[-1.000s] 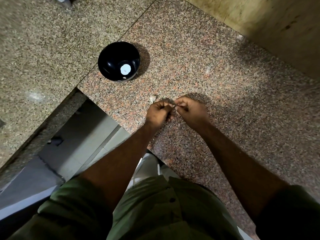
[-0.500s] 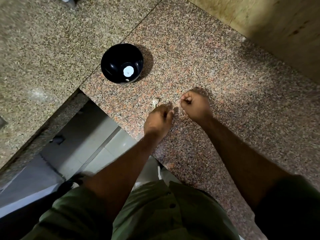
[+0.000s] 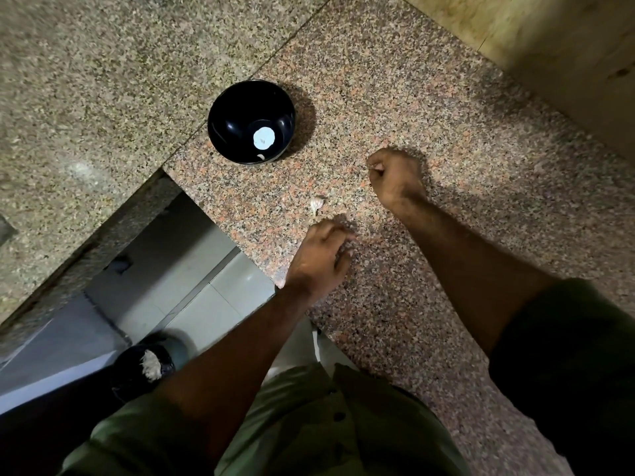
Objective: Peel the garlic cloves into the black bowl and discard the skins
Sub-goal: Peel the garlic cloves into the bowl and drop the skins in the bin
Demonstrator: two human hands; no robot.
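The black bowl point(image 3: 240, 108) stands on the pink granite counter point(image 3: 395, 97). It has a white round sticker inside and one small pale clove at its near wall. An unpeeled garlic clove point(image 3: 316, 205) lies on the counter between the bowl and my hands. My right hand point(image 3: 395, 176) is curled in a fist to the right of the bowl, and a pale bit of garlic shows pinched at its fingertips. My left hand point(image 3: 319, 259) hovers near the counter's front edge, just below the loose clove. Its fingers are curled and blurred, and what they hold is hidden.
Down on the floor at the lower left stands a dark bin point(image 3: 144, 369) with pale skins in it. The counter's edge runs diagonally past my left hand. A tan wall point(image 3: 549, 46) bounds the counter at the far right.
My hands, joined over the clove a second ago, have drawn apart. The right hand moved up and to the right; the left hand dropped back towards the counter's edge. The bin has come into view.
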